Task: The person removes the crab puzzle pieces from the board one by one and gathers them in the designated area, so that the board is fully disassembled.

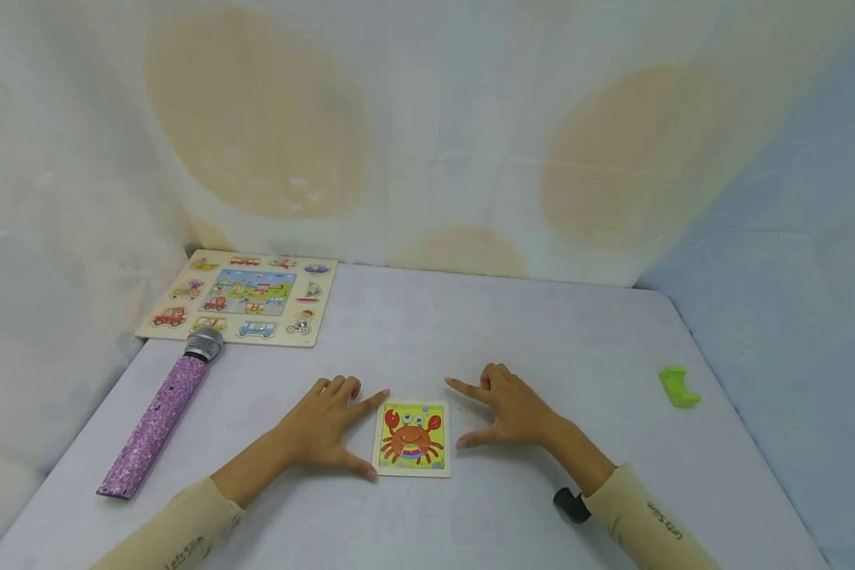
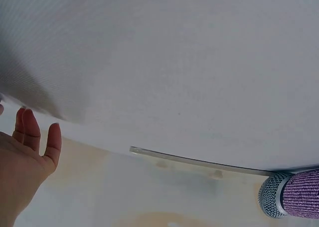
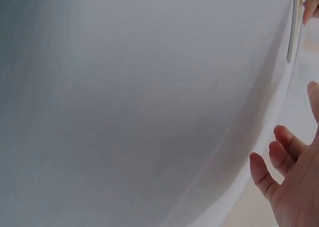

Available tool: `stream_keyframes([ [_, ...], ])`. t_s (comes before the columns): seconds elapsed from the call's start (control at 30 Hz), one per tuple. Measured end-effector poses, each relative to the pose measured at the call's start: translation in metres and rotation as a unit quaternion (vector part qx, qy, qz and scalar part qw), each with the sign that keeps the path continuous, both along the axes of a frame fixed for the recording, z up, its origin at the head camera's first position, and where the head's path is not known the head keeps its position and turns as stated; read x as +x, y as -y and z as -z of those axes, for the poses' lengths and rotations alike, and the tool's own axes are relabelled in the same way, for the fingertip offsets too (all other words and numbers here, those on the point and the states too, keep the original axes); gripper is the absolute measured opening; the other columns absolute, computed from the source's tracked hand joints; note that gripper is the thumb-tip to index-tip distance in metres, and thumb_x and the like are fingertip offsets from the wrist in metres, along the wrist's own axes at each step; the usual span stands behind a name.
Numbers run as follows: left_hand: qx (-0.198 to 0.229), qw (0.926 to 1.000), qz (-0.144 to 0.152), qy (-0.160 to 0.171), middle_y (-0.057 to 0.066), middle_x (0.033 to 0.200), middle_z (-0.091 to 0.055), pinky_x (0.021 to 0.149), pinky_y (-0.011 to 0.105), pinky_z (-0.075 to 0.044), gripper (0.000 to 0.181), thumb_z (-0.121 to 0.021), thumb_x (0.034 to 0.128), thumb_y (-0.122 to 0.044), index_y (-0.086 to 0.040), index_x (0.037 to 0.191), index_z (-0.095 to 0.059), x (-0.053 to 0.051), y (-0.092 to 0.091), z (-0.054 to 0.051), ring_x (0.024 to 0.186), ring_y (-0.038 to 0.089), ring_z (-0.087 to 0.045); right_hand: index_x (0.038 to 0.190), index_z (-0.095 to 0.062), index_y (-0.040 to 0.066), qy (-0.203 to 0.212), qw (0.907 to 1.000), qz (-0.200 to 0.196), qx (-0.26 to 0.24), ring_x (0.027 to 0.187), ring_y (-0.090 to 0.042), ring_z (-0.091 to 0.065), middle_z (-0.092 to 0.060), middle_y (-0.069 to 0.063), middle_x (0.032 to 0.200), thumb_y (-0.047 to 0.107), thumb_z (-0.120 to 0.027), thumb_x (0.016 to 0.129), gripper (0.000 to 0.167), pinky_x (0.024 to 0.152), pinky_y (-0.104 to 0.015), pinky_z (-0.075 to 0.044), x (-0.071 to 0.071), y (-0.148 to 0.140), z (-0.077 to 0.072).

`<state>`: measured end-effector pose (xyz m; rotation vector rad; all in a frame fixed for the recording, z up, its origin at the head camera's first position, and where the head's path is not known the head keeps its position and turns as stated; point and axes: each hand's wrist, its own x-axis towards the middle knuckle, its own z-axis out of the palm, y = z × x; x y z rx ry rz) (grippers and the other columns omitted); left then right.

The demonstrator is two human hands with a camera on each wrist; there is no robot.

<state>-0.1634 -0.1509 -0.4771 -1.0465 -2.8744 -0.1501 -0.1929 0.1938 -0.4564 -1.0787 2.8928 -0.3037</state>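
Note:
A small square crab puzzle (image 1: 412, 440) with a pale frame lies flat on the table. At its left side is my left hand (image 1: 328, 426), index finger and thumb spread wide, their tips at the frame's left corners. My right hand (image 1: 511, 412) is just beyond the puzzle's right edge, a small gap between them. Its index finger and thumb are also spread, with nothing held. In the left wrist view, part of the left hand (image 2: 25, 160) shows at the left edge. The right wrist view catches the right hand (image 3: 294, 182) at the lower right.
A wooden vehicle puzzle board (image 1: 303, 331) lies at the back left. Against its front edge rests the head of a microphone (image 1: 158, 412) with a purple glittery handle. A green curved piece (image 1: 677, 387) lies far right. Near the right sleeve is a black object (image 1: 571, 505). Patterned cloth walls (image 1: 456, 158) surround the table.

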Motion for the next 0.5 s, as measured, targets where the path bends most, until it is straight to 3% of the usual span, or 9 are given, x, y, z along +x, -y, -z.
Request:
stream_keyframes([
  [0.5, 0.013, 0.9999, -0.002, 0.001, 0.001, 0.109, -0.043, 0.090, 0.039, -0.034, 0.115, -0.045, 0.0579, -0.101, -0.030, 0.149, -0.046, 0.000, 0.000, 0.001, 0.097, 0.016, -0.040, 0.147, -0.041, 0.049, 0.015, 0.9986, -0.044, 0.027, 0.086, -0.008, -0.033, -0.035, 0.006, 0.095, 0.083, -0.065, 0.069, 0.089, 0.070, -0.023, -0.032, 0.009, 0.044, -0.006],
])
